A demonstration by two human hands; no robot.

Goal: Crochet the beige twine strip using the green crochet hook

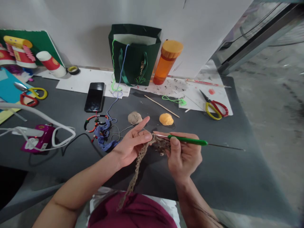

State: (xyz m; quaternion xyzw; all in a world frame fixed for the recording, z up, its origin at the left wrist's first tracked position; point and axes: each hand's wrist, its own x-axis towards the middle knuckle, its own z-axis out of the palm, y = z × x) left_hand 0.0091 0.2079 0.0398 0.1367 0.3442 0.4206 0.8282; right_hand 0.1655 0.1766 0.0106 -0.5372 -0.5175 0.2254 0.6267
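My left hand (133, 142) pinches the upper end of a beige crocheted strip (139, 158), its index finger raised with yarn running over it. The strip dangles down to my lap. A green-handled crochet hook (188, 139) is held in my right hand (184, 158), its metal tip meeting the work at my left fingertips. More crocheted fabric (161, 146) bunches between the two hands. Just behind my left hand lies a beige yarn ball (134, 118). A yellow ball (166, 119) rests to its right. A thin metal rod extends rightward from the hook's handle.
Behind stand a dark green paper bag (130, 60) and an orange bottle (167, 63). Scissors (213, 107) lie at right, another pair (30, 93) at left. Left of my hands are a phone (94, 97), blue crochet (103, 136), a beaded bracelet (91, 123) and white cables (47, 110).
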